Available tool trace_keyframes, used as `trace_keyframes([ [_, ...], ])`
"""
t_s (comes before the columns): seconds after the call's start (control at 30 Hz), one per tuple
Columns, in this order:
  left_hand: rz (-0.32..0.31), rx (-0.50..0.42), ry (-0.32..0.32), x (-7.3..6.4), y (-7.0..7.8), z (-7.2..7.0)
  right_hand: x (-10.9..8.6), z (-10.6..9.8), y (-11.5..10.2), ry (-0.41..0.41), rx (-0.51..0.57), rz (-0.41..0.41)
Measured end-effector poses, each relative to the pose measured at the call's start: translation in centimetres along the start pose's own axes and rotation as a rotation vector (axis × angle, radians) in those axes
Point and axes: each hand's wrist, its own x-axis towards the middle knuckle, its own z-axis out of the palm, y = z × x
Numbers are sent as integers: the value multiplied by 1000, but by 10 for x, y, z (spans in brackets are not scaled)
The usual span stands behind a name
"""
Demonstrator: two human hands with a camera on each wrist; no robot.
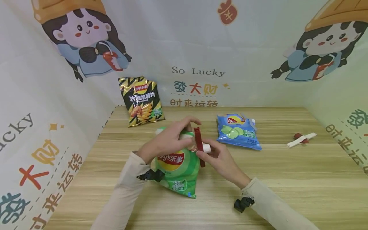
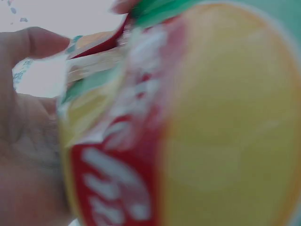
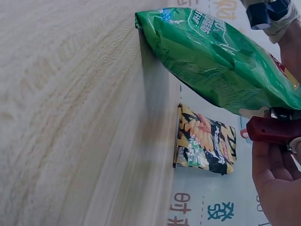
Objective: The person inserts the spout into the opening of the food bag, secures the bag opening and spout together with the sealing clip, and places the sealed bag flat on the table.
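Observation:
A green Lay's potato chip bag (image 1: 179,172) leans up off the table in front of me, its top opening turned to the right. My left hand (image 1: 169,137) holds it near that top, thumb against the bag and index finger arched above. My right hand (image 1: 221,159) pinches a dark red bag sealing clip (image 1: 199,143) with a white cap (image 1: 206,148) at the mouth of the bag. In the right wrist view the red clip (image 3: 273,130) sits right against the bag's end. Whether the clip is fastened cannot be seen.
A black-and-yellow chip bag (image 1: 142,102) leans on the back cloth at the left. To the back right lies a blue chip bag (image 1: 237,131). Farther right, a white bar-shaped clip (image 1: 302,140) lies across a dark red piece (image 1: 298,136) on the wooden table (image 1: 287,185).

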Motion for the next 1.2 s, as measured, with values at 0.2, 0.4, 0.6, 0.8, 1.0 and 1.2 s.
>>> trace_keyframes([
  [0.2, 49, 37, 25, -1, 2, -6, -4, 1, -2, 10, -18, -7],
  [0.4, 91, 75, 54, 2, 5, -3, -6, 2, -8, 46, -117, -30],
  [0.6, 62, 101, 57, 2, 10, 2, -4, 2, -7, 57, -177, -44],
  [0.8, 60, 78, 81, 1, 10, 4, -1, -1, -6, 29, -182, -91],
  [1.0, 68, 58, 100, 3, 10, 9, 1, -6, -9, -7, -206, -116],
  [1.2, 74, 48, 101, 3, 18, 14, 1, -11, -11, 35, -260, -123],
])
